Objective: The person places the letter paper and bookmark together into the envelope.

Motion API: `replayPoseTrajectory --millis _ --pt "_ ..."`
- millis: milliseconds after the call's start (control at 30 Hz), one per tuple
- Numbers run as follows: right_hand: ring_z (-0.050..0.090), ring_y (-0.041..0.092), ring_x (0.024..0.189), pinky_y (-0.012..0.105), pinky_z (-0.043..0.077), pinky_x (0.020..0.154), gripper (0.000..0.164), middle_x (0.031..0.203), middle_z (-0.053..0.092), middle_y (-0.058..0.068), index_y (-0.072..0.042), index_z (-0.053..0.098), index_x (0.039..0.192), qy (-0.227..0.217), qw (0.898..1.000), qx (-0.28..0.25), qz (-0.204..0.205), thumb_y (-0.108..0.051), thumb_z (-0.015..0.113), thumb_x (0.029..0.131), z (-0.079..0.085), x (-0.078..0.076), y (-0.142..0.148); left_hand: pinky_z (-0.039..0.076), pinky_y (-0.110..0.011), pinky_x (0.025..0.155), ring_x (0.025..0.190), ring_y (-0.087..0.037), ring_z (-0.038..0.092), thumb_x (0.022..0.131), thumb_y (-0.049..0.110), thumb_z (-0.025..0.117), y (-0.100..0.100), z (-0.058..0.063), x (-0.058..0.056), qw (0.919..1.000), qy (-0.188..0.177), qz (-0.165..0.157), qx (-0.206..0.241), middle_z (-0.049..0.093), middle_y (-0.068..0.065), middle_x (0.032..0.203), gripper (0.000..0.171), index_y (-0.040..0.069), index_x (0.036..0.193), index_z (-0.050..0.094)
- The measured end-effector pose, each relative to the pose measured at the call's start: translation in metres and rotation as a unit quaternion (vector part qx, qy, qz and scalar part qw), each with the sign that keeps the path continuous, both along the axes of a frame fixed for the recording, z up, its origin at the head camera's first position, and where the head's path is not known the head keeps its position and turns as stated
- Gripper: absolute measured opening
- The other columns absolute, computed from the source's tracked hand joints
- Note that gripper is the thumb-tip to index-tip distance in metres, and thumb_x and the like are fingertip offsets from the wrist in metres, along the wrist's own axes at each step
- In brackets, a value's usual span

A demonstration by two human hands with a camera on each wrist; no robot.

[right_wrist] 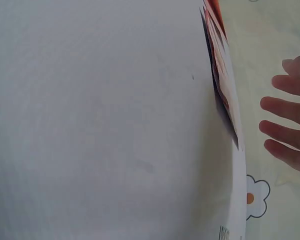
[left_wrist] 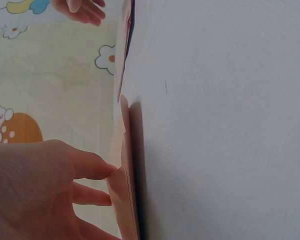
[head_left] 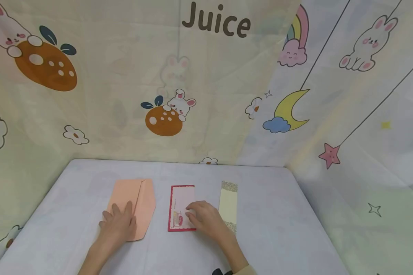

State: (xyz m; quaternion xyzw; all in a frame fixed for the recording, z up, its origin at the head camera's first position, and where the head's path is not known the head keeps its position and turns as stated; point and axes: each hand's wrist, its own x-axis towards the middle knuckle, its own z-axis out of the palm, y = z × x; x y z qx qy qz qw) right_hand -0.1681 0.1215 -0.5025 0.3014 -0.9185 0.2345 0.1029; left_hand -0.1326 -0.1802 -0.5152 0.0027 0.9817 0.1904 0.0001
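A: Left hand [head_left: 118, 225], state?
B: Fingers spread apart and fairly straight, resting on the peach envelope [head_left: 145, 208]; nothing clamped. Left wrist view agrees: fingertips touch the paper.
A: Position of envelope?
B: Left part of the white table [head_left: 278, 214], lying flat, its flap side with pointed edge toward the right.
A: Right hand [head_left: 208, 219]?
B: Raised above the right side of the red-bordered card [head_left: 183, 200]. Both wrist views show a gap between fingers and card. Fingers apart, holding nothing.
A: Card position?
B: Middle of the row, right of the envelope and apart from it. Pink face up, small print toward its near left.
A: Third item?
B: Cream strip [head_left: 228, 204] with glittery bands at the far and near ends, right of the card. Right hand hides part of its near left side.
A: Surroundings?
B: Printed cloth [head_left: 117, 57] stands beyond the table's far edge: rabbits, flowers, the word "Juice".
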Motion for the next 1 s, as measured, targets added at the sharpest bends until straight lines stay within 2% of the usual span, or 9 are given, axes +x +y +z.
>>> replayPoseTrajectory --millis 200,367,600,800,1000 --pt "0.069 0.014 0.11 0.03 0.056 0.095 0.015 0.112 0.076 -0.003 -0.015 0.075 0.109 0.004 1.0 0.014 0.024 -0.021 0.072 0.096 -0.003 -0.002 -0.017 0.04 -0.086 0.073 0.107 -0.087 0.033 0.099 0.017 0.057 0.001 -0.001 0.001 0.9998 0.013 0.003 -0.013 0.037 -0.058 0.122 0.052 -0.012 0.141 0.045" --pt "0.069 0.013 0.111 0.028 0.055 0.095 0.016 0.112 0.076 -0.003 -0.016 0.076 0.11 0.012 0.999 0.033 0.038 -0.025 0.072 0.097 -0.005 -0.004 -0.031 0.039 -0.086 0.074 0.109 -0.087 0.032 0.099 0.017 0.058 0.002 -0.001 0.001 0.9998 0.016 0.002 -0.013 0.035 -0.059 0.125 0.053 -0.012 0.142 0.045" --pt "0.07 0.012 0.108 0.026 0.055 0.094 0.015 0.107 0.077 -0.004 -0.014 0.077 0.107 0.045 0.996 0.034 0.071 -0.022 0.075 0.094 -0.007 -0.006 -0.047 0.042 -0.083 0.07 0.104 -0.085 0.037 0.098 0.017 0.06 0.0 -0.003 0.0 0.9994 0.03 0.0 -0.014 0.041 -0.054 0.117 0.053 -0.011 0.141 0.046" --pt "0.068 0.011 0.117 0.025 0.052 0.099 0.018 0.12 0.075 -0.001 -0.016 0.077 0.111 0.042 0.994 0.062 0.085 -0.023 0.073 0.095 -0.008 -0.007 -0.064 0.046 -0.078 0.066 0.096 -0.078 0.045 0.098 0.017 0.062 0.0 -0.004 0.0 0.9994 0.032 0.005 -0.015 0.044 -0.051 0.112 0.053 -0.011 0.141 0.048" --pt "0.066 0.011 0.122 0.024 0.051 0.1 0.02 0.128 0.072 0.001 -0.016 0.075 0.115 0.039 0.99 0.069 0.117 -0.021 0.071 0.097 -0.01 -0.005 -0.079 0.046 -0.077 0.07 0.102 -0.079 0.042 0.099 0.02 0.06 0.0 -0.002 0.001 0.9998 0.009 0.011 -0.011 0.042 -0.052 0.119 0.054 -0.011 0.142 0.046"
